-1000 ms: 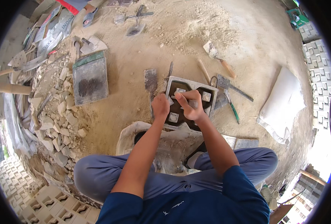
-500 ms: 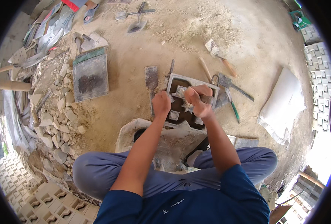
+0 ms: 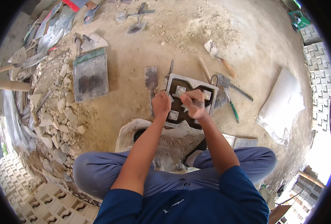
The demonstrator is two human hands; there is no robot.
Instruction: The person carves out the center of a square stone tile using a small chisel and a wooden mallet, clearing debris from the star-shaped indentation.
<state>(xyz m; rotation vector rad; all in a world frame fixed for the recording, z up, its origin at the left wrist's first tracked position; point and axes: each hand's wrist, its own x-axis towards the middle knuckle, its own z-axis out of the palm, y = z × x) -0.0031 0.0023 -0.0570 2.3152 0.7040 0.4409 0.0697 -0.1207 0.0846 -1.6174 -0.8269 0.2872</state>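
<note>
Between my legs and the bare ground stands a grey box-shaped mould (image 3: 196,81), tilted slightly. Dark brown hollows surround several pale square blocks and a star-shaped piece inside it. My left hand (image 3: 161,104) is closed around the mould's left wall. Over the middle of the mould, my right hand (image 3: 194,104) is a little smeared by motion. It is closed around a short tool's rounded brown handle (image 3: 199,103); the tool's working end is hidden beneath the hand. Under the mould's near side lies a pale, dusty tray-like base (image 3: 126,130).
Left of the mould lies a flat rusty trowel (image 3: 151,77). A scraper (image 3: 224,80) and a green-handled tool (image 3: 234,112) lie right. Further out are a white sack (image 3: 283,106), a grey slab (image 3: 90,76), broken stones (image 3: 62,115) and trowels (image 3: 137,26). Another person's sandalled foot (image 3: 90,15) is top left.
My right hand has shifted slightly left and down over the mould, uncovering a square block at the far right. My left hand keeps its place on the wall.
</note>
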